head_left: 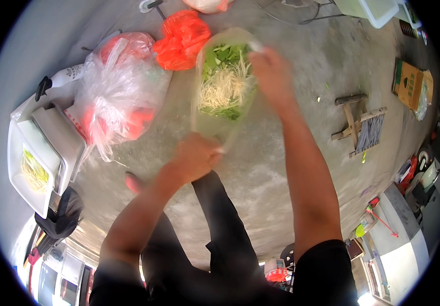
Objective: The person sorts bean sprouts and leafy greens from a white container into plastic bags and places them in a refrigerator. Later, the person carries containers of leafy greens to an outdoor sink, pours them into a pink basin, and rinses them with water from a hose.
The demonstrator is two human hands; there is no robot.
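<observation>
A: Status on the hands?
B: Both engaged on the translucent tub (235,35). Dial centred on the tub, 12 pointing away from the person: left hand (194,155) at 7 o'clock, right hand (272,74) at 2.
A: Fingers?
B: Left: curled closed round the tub's near end. Right: gripping its edge at 1 to 2. Both blurred, can't separate individual fingers.
A: Tub location?
B: At 12 from the person's body, over the concrete floor (301,204). Long axis runs roughly 12 to 6. Can't tell the clearance underneath.
A: Load?
B: Leafy greens (225,52) toward 12, heap of thin pale strands (222,89) mid-tub, more green along the 5 to 6 side. Near end bare.
A: Left flank?
B: Big clear plastic bag (113,86) with red showing through, at 9. Red-orange bag (182,43) bunched up at 10 to 11, just beside the tub. White bottle (68,75), also 9, farther out. White tub (41,135) at 8, with yellow-green strands (34,171) in it.
A: Right flank?
B: Low wooden stool (355,120) with grey cording, 3 to 4. Cardboard box (409,84) at 3, well apart. Green scrap (364,157) on the floor beside the stool.
</observation>
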